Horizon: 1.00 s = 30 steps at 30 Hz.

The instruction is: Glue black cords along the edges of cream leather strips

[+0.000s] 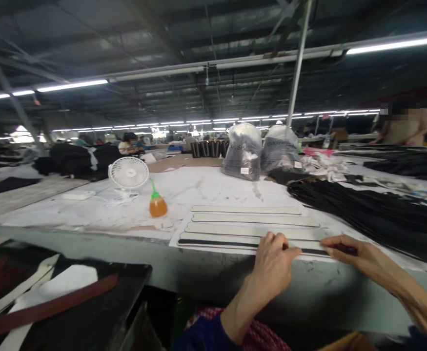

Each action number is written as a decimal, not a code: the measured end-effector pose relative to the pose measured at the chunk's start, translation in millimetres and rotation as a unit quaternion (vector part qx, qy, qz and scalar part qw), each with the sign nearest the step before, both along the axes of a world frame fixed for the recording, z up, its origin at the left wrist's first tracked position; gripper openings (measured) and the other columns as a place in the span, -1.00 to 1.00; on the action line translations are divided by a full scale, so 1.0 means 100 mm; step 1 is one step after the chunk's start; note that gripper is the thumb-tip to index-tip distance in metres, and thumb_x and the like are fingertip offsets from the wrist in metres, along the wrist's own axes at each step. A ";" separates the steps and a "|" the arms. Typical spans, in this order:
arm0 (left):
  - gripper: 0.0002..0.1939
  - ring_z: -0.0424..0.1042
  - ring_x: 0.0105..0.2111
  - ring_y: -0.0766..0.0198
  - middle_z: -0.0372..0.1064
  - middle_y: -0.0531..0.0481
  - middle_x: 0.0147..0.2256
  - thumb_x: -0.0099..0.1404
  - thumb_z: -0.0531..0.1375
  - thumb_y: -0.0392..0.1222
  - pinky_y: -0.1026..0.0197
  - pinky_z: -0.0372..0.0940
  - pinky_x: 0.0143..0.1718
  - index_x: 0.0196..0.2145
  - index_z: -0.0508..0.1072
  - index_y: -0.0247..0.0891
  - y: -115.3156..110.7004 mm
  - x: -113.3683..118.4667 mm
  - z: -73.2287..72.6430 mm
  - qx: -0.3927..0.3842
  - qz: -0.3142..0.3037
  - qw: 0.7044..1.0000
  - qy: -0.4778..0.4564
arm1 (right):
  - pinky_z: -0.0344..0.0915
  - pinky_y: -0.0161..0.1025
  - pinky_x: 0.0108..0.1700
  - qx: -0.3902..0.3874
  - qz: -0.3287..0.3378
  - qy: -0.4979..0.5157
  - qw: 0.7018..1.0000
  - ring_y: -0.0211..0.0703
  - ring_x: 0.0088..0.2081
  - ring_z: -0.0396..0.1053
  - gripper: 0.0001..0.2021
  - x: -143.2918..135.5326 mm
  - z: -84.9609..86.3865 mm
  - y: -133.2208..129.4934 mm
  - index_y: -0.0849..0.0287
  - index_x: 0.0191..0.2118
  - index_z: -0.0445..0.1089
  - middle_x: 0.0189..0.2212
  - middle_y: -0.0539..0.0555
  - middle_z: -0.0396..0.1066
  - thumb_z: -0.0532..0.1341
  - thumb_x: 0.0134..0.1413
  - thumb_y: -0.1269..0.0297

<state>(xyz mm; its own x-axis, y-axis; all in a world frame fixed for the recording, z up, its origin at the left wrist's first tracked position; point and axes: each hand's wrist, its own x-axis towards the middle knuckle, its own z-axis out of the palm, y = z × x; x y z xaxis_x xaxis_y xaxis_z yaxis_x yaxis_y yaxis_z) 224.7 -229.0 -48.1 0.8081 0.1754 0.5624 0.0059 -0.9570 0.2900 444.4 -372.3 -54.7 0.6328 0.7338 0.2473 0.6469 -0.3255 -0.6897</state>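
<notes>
A long narrow black strip (218, 243) lies along a cream strip near the front edge of the table. My left hand (276, 261) presses on the black strip with curled fingers, thumb stretched to the right. Farther right, my right hand (354, 251) pinches the same strip between thumb and fingers. Its right end is partly hidden by that hand. Behind it several cream strips (253, 220) with dark edges lie side by side on a white sheet (174, 240).
On the table stand a white fan (129, 172), a bottle of orange liquid (158, 205) and two filled plastic bags (241, 152). A pile of black strips (374, 214) lies to the right. Offcuts (63, 285) lie on a lower dark surface at left. A co-worker (405, 127) is at far right.
</notes>
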 end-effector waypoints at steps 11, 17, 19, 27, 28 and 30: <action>-0.81 0.33 -0.19 0.19 0.40 -0.10 -0.26 0.30 0.12 -0.33 0.12 0.27 -0.10 -0.17 0.48 -0.31 0.96 -1.52 -0.28 -0.013 0.252 0.925 -0.286 | 0.32 0.03 -0.02 -0.066 -0.041 0.010 0.997 0.23 -0.12 0.44 -0.46 0.13 0.02 -0.01 -0.02 -0.31 0.56 -0.19 0.08 0.53 0.25 -0.43 -0.26; -0.80 0.36 -0.15 0.19 0.43 -0.05 -0.20 0.30 0.15 -0.22 0.15 0.28 -0.09 -0.17 0.53 -0.23 1.41 -2.02 -0.37 -0.052 0.265 0.945 -0.186 | 0.29 0.06 -0.01 -0.048 -0.040 0.015 0.998 0.26 -0.09 0.42 -0.51 0.20 -0.06 -0.01 -0.03 -0.33 0.56 -0.18 0.14 0.52 0.28 -0.41 -0.22; -0.78 0.34 -0.15 0.18 0.42 -0.04 -0.21 0.29 0.16 -0.19 0.14 0.27 -0.09 -0.13 0.52 -0.20 1.43 -2.01 -0.37 -0.047 0.258 0.949 -0.177 | 0.29 0.07 -0.01 -0.049 -0.039 0.015 0.998 0.25 -0.09 0.42 -0.53 0.19 -0.05 -0.02 -0.05 -0.33 0.56 -0.17 0.14 0.51 0.28 -0.40 -0.22; -0.81 0.29 -0.23 0.18 0.38 -0.04 -0.29 0.30 0.14 -0.20 0.12 0.26 -0.18 -0.22 0.56 -0.15 1.40 -1.90 -0.36 -0.005 0.279 0.946 -0.165 | 0.22 0.05 0.00 -0.043 -0.035 0.035 0.998 0.17 -0.08 0.41 -0.62 0.12 0.00 -0.03 -0.13 -0.36 0.56 -0.15 0.20 0.50 0.32 -0.39 -0.16; -0.81 0.29 -0.23 0.18 0.38 -0.04 -0.29 0.31 0.14 -0.20 0.12 0.26 -0.18 -0.22 0.56 -0.16 1.40 -1.89 -0.36 -0.003 0.280 0.946 -0.166 | 0.23 0.04 -0.01 -0.039 -0.031 0.032 0.998 0.16 -0.09 0.42 -0.62 0.11 0.01 -0.02 -0.12 -0.36 0.56 -0.16 0.21 0.50 0.32 -0.38 -0.15; -0.81 0.29 -0.23 0.18 0.38 -0.04 -0.29 0.31 0.14 -0.20 0.12 0.26 -0.18 -0.22 0.56 -0.16 1.40 -1.89 -0.37 0.000 0.282 0.945 -0.167 | 0.27 0.02 -0.05 -0.031 -0.024 0.028 0.999 0.15 -0.11 0.43 -0.62 0.08 0.03 -0.01 -0.10 -0.37 0.56 -0.18 0.21 0.50 0.32 -0.37 -0.15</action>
<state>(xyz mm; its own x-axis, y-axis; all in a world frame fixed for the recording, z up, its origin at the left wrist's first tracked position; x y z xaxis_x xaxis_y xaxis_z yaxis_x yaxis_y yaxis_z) 35.2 -88.5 -85.2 0.3635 0.5245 0.7699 0.4227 -0.8293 0.3654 452.3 -373.8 -51.9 0.6795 0.7148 0.1650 0.5898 -0.3985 -0.7024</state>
